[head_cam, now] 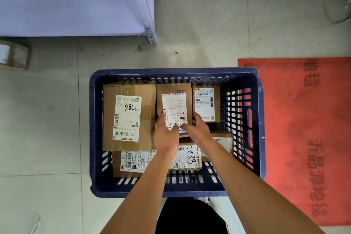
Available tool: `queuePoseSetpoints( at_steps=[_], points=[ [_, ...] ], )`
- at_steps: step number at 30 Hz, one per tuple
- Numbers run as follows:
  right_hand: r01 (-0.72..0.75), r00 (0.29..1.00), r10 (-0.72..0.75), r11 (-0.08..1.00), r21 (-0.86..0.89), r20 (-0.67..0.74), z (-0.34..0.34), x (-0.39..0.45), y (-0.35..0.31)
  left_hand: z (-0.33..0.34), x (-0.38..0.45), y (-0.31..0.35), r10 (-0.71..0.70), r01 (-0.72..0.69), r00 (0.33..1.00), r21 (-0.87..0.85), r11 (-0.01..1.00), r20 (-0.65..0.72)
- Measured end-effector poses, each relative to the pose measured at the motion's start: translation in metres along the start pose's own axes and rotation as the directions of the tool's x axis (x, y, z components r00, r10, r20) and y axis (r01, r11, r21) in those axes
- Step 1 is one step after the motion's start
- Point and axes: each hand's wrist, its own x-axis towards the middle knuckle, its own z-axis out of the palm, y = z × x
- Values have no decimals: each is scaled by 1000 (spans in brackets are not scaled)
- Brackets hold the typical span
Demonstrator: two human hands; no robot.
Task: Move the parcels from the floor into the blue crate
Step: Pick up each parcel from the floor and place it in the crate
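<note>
Cardboard parcel (173,108) gripped by both hands (181,132), apparently resting among others in blue crate (245,80).

We observe both hands — left hand (165,135), right hand (197,129) — gripping a labelled parcel (173,106) inside the blue crate (241,81), between two other boxes.

A parcel depot or stockroom. Labelled cardboard parcels (129,118) fill a blue crate (241,157) on tiled floor (199,43). Beyond the crate stand metal shelving (150,24) and a tape roll (15,56).
</note>
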Motion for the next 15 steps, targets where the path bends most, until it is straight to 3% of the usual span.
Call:
queuePoseSetpoints(
  at_steps=[4, 7, 15],
  points=[
    [33, 999, -33, 999, -21, 10, -1, -9, 3, -2, -13, 8, -140, 137, 990, -289, 948, 8],
    [82, 996, -82, 997, -7, -23, -6, -26, 6, -8, -23, 12, -176, 165, 984, -399, 902, 10],
    [142, 989, -141, 989, -32, 53, -10, -142, 3, -77, -98, 25, -104, 142, 986, -335, 932, 129]
  ],
)
